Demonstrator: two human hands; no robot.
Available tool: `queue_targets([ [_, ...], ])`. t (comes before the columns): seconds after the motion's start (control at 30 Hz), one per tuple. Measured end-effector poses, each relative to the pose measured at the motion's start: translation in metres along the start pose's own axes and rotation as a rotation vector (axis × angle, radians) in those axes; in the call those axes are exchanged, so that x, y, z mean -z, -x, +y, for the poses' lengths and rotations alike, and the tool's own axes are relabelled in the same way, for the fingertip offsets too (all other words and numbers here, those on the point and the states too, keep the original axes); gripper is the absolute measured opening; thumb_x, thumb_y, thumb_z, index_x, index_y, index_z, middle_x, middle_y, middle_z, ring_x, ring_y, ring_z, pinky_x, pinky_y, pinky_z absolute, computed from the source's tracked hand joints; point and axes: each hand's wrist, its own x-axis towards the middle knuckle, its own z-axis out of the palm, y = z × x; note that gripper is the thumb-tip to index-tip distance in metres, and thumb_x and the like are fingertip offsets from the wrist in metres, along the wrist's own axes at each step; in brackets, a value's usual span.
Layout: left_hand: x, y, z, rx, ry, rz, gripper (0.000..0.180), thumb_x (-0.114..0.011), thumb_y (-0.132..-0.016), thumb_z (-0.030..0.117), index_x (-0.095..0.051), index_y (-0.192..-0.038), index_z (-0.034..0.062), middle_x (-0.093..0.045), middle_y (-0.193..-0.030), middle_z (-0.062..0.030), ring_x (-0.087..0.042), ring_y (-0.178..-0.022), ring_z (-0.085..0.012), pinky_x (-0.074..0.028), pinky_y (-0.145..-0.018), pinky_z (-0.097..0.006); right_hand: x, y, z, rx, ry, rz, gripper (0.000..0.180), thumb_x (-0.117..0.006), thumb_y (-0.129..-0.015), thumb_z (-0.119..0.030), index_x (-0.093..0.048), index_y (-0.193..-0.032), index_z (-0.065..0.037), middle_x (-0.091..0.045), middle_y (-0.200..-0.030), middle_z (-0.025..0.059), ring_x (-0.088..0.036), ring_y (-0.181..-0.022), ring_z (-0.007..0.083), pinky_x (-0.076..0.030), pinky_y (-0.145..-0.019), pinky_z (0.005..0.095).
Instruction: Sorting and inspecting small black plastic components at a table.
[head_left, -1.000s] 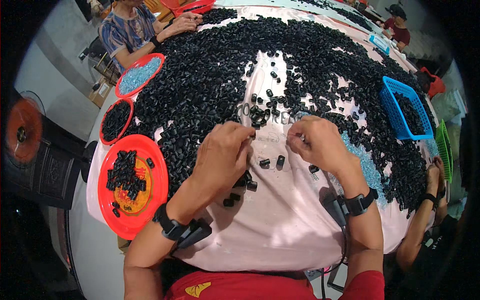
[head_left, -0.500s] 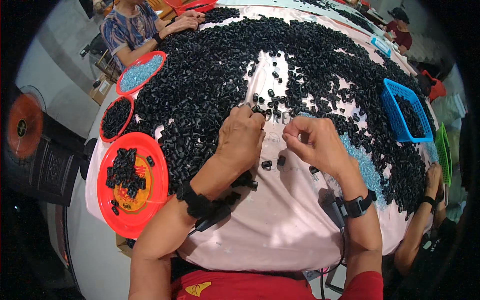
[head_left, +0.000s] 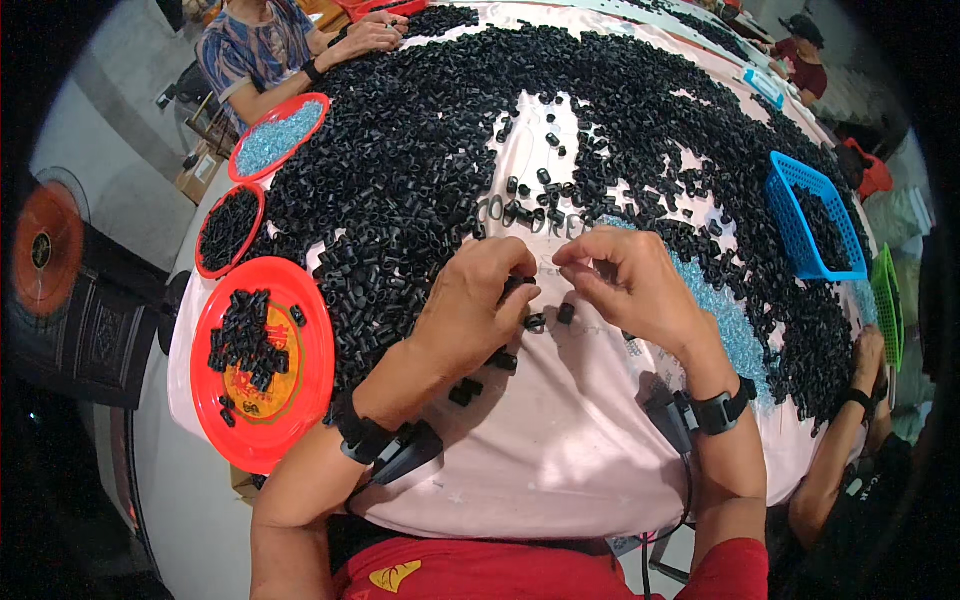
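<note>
Black pieces (head_left: 420, 150) spread in a thick heap over the pink cloth (head_left: 560, 440) ahead of you and to both sides. Your left hand (head_left: 465, 300) is narrowed, thumb and fingertips closed on what looks like one small piece (head_left: 517, 284). Your right hand (head_left: 640, 285) faces it, fingers curled and tips close together; whether they pinch anything, you cannot tell from here. Both hands sit low and near each other, probably so that each can meet the other with little travel.

Two loose pieces (head_left: 566, 313) lie just below your fingertips, apart from the heap. The red plate (head_left: 306, 425) at your left carries a smaller batch, perhaps set there to keep it apart. Clear bits (head_left: 720, 325) lie beyond your right wrist, likely left within easy reach, and more fill the red tray (head_left: 321, 110) at upper left. At far right, the blue basket (head_left: 835, 274) holds black pieces, its wall presumably keeping them from rolling.

Dark lettering (head_left: 497, 211) runs across the cloth, partly covered by pieces. The plate's yellow centre (head_left: 285, 385) has printed characters, and your red shirt bears a yellow emblem (head_left: 397, 577).
</note>
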Motion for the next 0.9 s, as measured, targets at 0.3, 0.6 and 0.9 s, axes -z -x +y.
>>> queue_targets([
  [0.3, -0.004, 0.024, 0.021, -0.089, -0.155, -0.054, 0.022, -0.075, -0.084, 0.009, -0.069, -0.105, 0.0053, -0.06, -0.095, -0.0134, -0.061, -0.093, -0.0328, -0.052, -0.08, -0.043, 0.006, 0.0, -0.015, -0.135, 0.004, -0.046, 0.018, -0.068, -0.088, -0.009, -0.074, -0.101, 0.002, -0.072, -0.081, 0.0151, -0.071, -0.069, 0.0226, -0.053, -0.063, 0.0345],
  [0.6, 0.014, 0.041, 0.024, 0.18, 0.132, -0.09, 0.02, -0.072, -0.092, 0.008, -0.069, -0.111, 0.0037, -0.068, -0.1, -0.0093, -0.067, -0.089, -0.0196, -0.054, -0.077, -0.03, 0.006, 0.0, -0.03, -0.152, -0.065, -0.134, 0.017, -0.07, -0.088, -0.011, -0.074, -0.1, 0.001, -0.07, -0.075, 0.0121, -0.065, -0.061, 0.0154, -0.05, -0.058, 0.03],
  [0.9, 0.017, 0.065, 0.017, 0.494, 1.077, -0.046, 0.029, -0.068, -0.101, 0.014, -0.066, -0.126, -0.0002, -0.071, -0.102, 0.0001, -0.063, -0.088, -0.004, -0.052, -0.078, -0.021, -0.012, 0.007, -0.043, -0.016, -0.185, -0.165, 0.019, -0.07, -0.086, -0.002, -0.075, -0.104, -0.001, -0.071, -0.082, 0.0099, -0.064, -0.065, 0.013, -0.051, -0.06, 0.0272],
])
